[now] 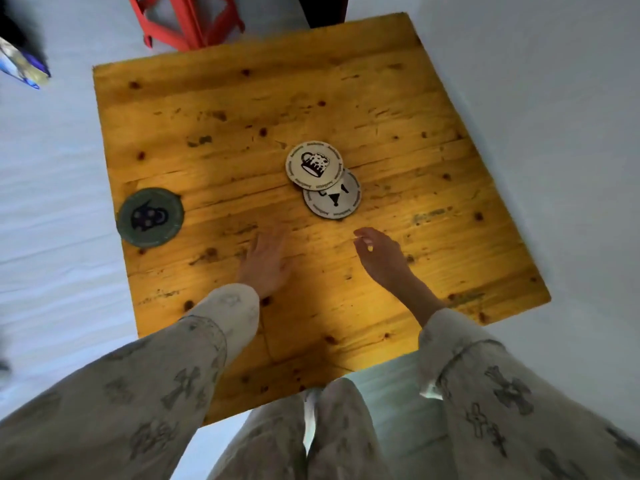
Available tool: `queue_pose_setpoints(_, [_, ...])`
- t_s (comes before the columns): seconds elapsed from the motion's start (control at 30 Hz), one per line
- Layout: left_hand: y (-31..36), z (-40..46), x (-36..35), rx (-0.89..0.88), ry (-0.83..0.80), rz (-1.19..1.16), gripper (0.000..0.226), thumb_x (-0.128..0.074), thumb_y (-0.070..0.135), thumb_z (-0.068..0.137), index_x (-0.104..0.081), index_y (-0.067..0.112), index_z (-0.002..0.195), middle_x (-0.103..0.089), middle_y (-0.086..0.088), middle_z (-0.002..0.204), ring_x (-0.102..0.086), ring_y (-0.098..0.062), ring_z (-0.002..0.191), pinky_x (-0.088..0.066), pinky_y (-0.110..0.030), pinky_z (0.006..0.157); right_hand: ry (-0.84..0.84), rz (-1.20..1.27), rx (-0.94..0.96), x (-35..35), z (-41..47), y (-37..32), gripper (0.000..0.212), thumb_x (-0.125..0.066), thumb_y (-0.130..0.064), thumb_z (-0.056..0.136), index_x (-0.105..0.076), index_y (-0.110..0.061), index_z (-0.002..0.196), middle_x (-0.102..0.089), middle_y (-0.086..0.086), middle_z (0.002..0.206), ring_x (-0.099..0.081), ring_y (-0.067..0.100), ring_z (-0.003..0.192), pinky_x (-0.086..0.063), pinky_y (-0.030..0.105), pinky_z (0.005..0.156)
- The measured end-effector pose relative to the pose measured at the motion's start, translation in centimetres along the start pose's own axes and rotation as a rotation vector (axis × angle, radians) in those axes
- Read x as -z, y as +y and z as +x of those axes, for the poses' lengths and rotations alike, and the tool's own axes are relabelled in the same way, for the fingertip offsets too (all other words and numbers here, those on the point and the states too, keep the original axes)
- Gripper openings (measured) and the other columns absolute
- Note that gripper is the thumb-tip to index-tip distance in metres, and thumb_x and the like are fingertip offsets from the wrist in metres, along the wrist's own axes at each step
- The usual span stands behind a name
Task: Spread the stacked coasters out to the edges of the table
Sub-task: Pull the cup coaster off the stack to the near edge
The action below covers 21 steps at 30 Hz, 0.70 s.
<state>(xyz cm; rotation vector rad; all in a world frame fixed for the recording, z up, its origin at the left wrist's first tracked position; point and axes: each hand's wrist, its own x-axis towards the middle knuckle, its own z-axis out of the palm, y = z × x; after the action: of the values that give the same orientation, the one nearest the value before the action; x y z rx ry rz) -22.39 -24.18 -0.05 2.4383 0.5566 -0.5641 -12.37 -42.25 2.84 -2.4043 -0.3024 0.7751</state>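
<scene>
On the yellow wooden table [398, 109], two round pale coasters overlap near the middle. The top coaster [313, 164] shows a beer mug; the lower coaster [337, 200] peeks out toward me and to the right. A dark green coaster [150, 217] lies alone at the table's left edge. My left hand [265, 259] hovers flat and blurred over the wood, nearer to me than the pale pair, fingers apart and holding nothing. My right hand [379, 252] hangs just below the lower coaster, fingers loosely curled and apart, not touching it.
A red stool [188, 20] stands beyond the table's far edge. A dark upright object [323, 10] is beside it. A colourful packet [24, 65] lies on the pale floor at far left. My patterned trousers fill the bottom of the view.
</scene>
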Motion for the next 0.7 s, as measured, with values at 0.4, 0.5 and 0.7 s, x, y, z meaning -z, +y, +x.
queue_pose_setpoints(0.4, [-4.5,10.8,0.4,0.092,-0.164,0.228,0.120,-0.063,0.066,0.060,0.026,0.039,0.134,0.037,-0.004,0.148,0.032,-0.031,0.135,0.007,-0.071,0.102,-0.089,-0.563,0.207,-0.9,14.7,-3.9,0.062,-0.049,-0.030,0.092,-0.019,-0.016,0.145,-0.017,0.011,0.156,-0.012,0.031,0.144,-0.024,0.045,0.115])
queue_pose_setpoints(0.5, [-4.7,10.8,-0.2,0.086,-0.131,0.249,0.125,-0.063,0.071,0.054,0.030,0.040,0.132,0.036,-0.003,0.148,0.031,-0.031,0.136,0.007,-0.071,0.102,-0.153,-0.676,0.219,-1.2,17.4,-5.1,0.079,-0.054,-0.045,0.086,-0.008,-0.022,0.147,-0.002,0.007,0.159,-0.002,0.030,0.146,-0.016,0.045,0.118])
queue_pose_setpoints(0.7, [-5.0,11.0,-0.9,0.078,-0.101,0.250,0.130,-0.065,0.069,0.052,0.046,0.044,0.115,0.049,-0.001,0.136,0.040,-0.029,0.129,0.009,-0.073,0.099,-0.158,-0.581,0.162,-1.6,21.3,-6.5,0.098,-0.064,-0.053,0.075,-0.005,-0.019,0.147,-0.001,0.014,0.158,0.001,0.037,0.145,-0.011,0.051,0.118])
